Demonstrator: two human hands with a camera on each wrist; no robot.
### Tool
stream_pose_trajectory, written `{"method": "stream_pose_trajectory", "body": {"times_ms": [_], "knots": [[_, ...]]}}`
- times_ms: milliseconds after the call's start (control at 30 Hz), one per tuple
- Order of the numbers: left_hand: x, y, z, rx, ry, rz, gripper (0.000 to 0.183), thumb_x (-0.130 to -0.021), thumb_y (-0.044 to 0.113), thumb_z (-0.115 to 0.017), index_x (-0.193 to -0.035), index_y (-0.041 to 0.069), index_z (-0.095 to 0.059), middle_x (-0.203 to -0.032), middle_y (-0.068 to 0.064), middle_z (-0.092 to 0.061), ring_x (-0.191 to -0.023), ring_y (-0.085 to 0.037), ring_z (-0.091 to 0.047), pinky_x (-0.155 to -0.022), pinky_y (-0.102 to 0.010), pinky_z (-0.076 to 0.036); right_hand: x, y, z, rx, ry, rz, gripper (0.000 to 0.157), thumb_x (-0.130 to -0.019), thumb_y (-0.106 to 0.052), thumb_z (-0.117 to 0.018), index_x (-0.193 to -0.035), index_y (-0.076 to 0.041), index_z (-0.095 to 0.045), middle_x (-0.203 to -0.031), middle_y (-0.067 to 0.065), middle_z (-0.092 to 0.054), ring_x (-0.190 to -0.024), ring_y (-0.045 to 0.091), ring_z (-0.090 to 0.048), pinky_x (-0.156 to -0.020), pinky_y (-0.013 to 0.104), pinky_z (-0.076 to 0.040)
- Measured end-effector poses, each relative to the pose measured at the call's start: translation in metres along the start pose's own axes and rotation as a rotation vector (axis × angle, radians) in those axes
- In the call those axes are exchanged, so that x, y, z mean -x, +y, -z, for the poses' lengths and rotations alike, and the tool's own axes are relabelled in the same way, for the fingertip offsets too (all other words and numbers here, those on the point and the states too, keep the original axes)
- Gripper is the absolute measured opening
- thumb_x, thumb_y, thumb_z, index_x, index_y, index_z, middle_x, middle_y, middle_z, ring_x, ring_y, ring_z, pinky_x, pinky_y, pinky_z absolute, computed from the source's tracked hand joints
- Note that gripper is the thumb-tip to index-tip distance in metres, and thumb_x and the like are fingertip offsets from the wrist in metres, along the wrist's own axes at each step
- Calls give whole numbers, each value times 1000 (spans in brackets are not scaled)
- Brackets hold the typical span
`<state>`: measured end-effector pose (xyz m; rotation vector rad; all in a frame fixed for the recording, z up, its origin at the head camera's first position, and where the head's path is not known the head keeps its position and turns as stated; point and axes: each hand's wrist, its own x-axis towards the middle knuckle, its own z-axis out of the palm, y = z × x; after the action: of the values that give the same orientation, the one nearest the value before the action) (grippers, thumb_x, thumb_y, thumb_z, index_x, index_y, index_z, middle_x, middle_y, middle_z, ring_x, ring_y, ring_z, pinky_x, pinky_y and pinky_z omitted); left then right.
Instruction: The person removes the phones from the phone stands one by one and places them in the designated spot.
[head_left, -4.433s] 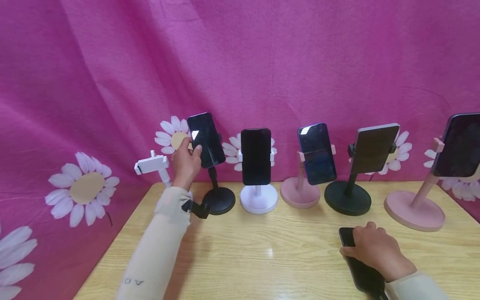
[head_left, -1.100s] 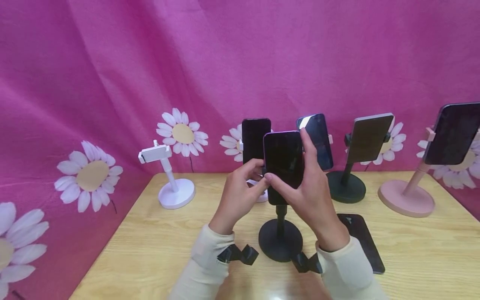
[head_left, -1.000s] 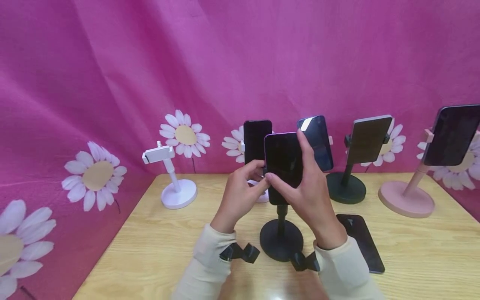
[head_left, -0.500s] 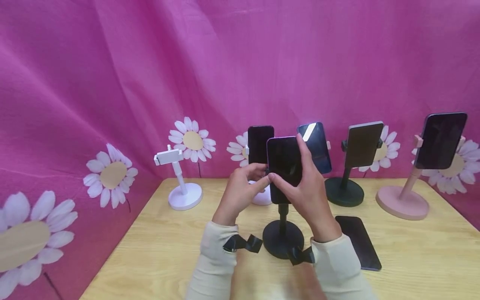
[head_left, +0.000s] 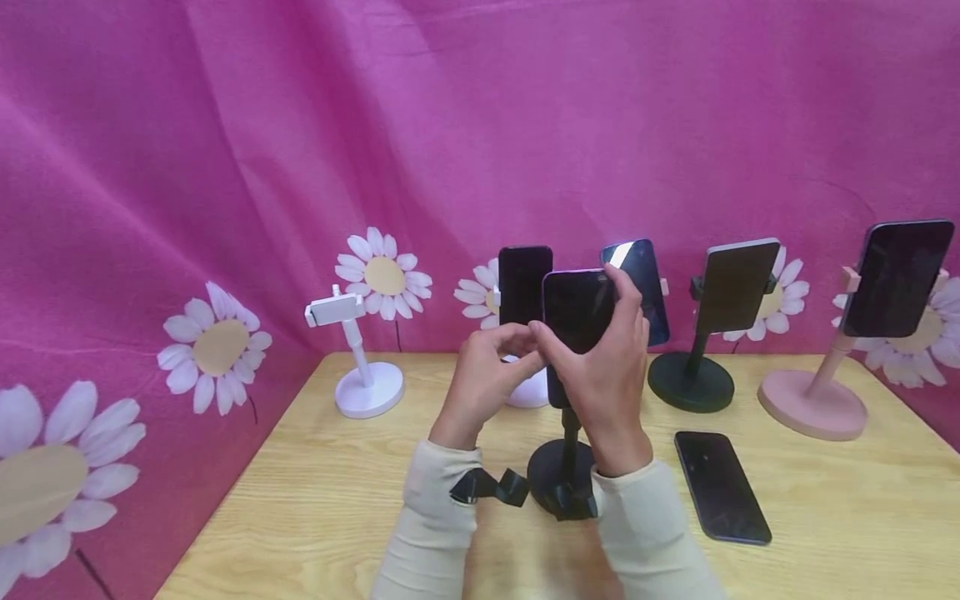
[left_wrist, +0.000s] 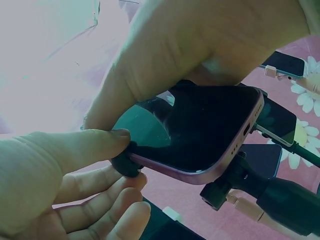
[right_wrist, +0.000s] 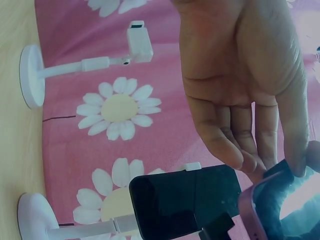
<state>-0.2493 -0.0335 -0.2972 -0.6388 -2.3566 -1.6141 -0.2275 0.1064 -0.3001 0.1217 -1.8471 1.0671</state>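
Note:
A dark phone [head_left: 573, 304] with a purple-pink edge sits upright in a black phone stand [head_left: 551, 462] at the table's middle. My left hand [head_left: 483, 371] is at the phone's left side; in the left wrist view its thumb and fingers pinch the black clamp [left_wrist: 126, 165] at that edge. Reaching across from the right, my right hand [head_left: 607, 379] grips the phone, thumb over the screen to the left edge and index finger near the top right corner. Both thumbs meet there. The right hand's other fingers are mostly hidden behind the phone.
Another phone [head_left: 722, 487] lies flat on the wooden table [head_left: 315, 517] at right. A white stand [head_left: 369, 390] without a phone stands back left. Several stands with phones line the back, including a black one [head_left: 690, 382] and a pink one [head_left: 812, 404]. A pink flowered cloth [head_left: 480, 125] hangs behind.
The black stand with its phone has come from the back left to the front middle. My right hand has left the flat phone for the stand's phone; lately it shifts slightly and its fingers bend more.

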Motion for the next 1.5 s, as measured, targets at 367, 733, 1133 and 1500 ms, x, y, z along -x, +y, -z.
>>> {"method": "stream_pose_trajectory", "body": {"times_ms": [367, 733, 1133, 1500], "knots": [[6, 2, 1, -14, -21, -28, 27, -82, 26, -77, -105, 12, -74, -84, 5, -72, -82, -12, -63, -71, -34, -50, 4, 4, 1, -55, 59, 32, 84, -73, -32, -82, -143, -22, -37, -124, 12, -57, -107, 25, -55, -81, 51, -53], [6, 3, 16, 23, -36, 5, 29, -82, 24, -78, -106, 9, -73, -88, -1, -73, -75, -15, -67, -66, -34, -54, 3, 4, -2, 11, 116, 120, 84, -72, -33, -81, -143, -12, -41, -129, 11, -57, -103, 30, -51, -83, 50, -47], [4, 4, 9, 9, -43, 3, 31, -82, 25, -78, -108, 9, -73, -90, 0, -73, -78, -13, -67, -68, -33, -54, -2, 4, 7, -73, 85, 115, 82, -69, -27, -81, -142, -10, -46, -126, 10, -61, -108, 25, -58, -87, 52, -49], [3, 5, 0, -61, -2, -45, 32, -82, 27, -78, -107, 7, -73, -84, 4, -72, -80, -11, -64, -68, -31, -52, -5, -2, 23, -128, -49, 40, 75, -73, -24, -79, -140, -20, -47, -105, 5, -69, -94, 20, -63, -65, 42, -54]]}}
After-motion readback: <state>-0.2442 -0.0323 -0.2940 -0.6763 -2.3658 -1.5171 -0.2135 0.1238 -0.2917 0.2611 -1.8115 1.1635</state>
